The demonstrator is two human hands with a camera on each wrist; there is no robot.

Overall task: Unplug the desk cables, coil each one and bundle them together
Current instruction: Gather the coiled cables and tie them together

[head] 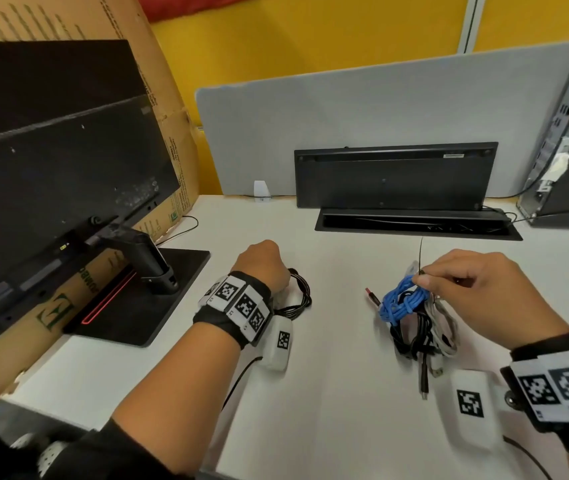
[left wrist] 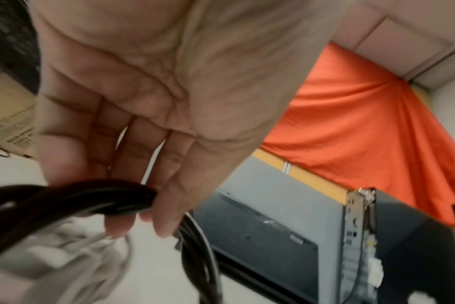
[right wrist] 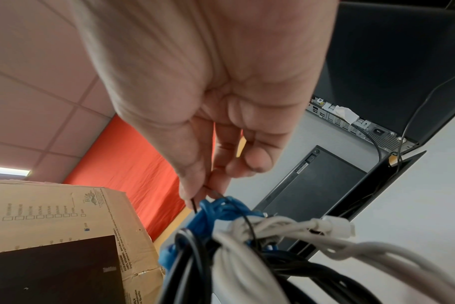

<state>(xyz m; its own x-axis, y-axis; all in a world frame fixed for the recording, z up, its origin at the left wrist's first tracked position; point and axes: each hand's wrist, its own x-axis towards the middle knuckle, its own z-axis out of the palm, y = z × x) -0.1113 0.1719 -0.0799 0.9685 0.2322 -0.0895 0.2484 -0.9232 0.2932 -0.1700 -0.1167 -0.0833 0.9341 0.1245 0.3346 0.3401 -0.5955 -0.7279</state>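
Note:
On the white desk (head: 338, 420) my left hand (head: 264, 263) grips a coiled black cable (head: 298, 294); in the left wrist view its loops (left wrist: 65, 197) cross my fingertips, with a blurred white cable (left wrist: 65, 261) below. To the right lies a bundle of cables (head: 414, 327): a blue coil (head: 399, 301), black loops and white loops. My right hand (head: 422, 277) is over it, thumb and forefinger pinching a thin black wire (head: 421, 252) that stands up from the bundle. In the right wrist view this wire (right wrist: 243, 218) runs over the blue coil (right wrist: 216, 209) and the white cable (right wrist: 275, 226).
A monitor (head: 51, 150) with its stand base (head: 172, 271) and a cardboard box (head: 158, 81) fill the left. A black keyboard (head: 394, 178) leans on the grey divider (head: 345, 98) behind a cable slot (head: 414, 225). A PC tower (head: 567, 133) stands at the far right.

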